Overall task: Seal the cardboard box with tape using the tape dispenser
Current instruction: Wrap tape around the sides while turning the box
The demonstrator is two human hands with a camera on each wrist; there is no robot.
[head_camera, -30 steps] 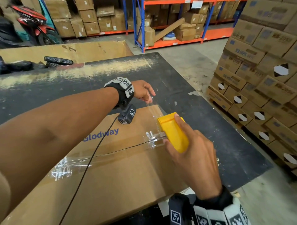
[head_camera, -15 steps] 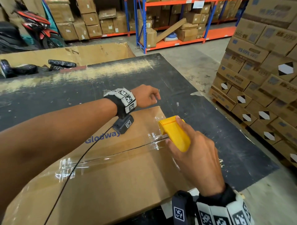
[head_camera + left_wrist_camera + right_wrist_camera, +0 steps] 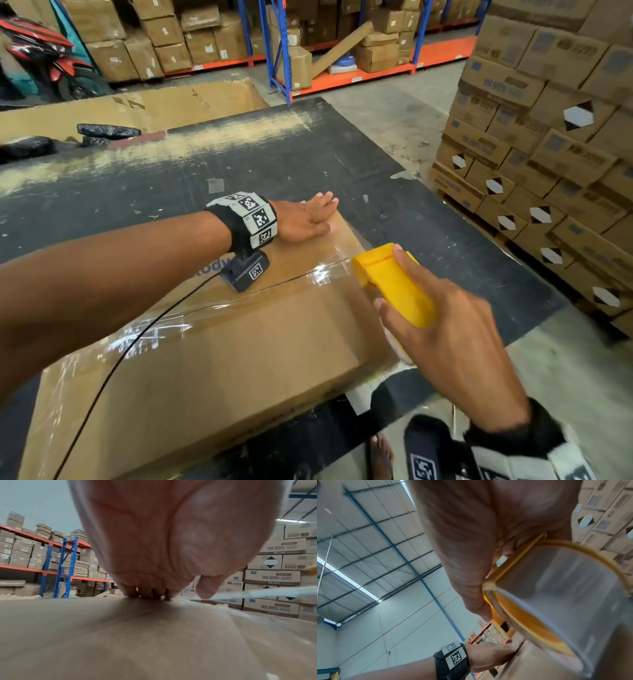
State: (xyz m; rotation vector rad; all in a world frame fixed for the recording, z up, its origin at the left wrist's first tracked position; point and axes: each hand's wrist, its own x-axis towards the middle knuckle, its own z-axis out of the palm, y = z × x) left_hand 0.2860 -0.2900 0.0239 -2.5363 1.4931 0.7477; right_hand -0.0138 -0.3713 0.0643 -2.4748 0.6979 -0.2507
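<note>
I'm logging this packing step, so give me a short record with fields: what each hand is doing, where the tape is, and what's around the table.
left hand: flat, fingers straight, pressing the box top near its far right corner
right hand: grips the yellow dispenser at the box's right edge
tape: clear strip along the centre seam, reaching the dispenser
box: closed, lying on the black table
surroundings: stacked cartons to the right, shelving behind

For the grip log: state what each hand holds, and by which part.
Right hand grips the yellow tape dispenser around its body. Left hand holds nothing, pressing flat on the cardboard box.
</note>
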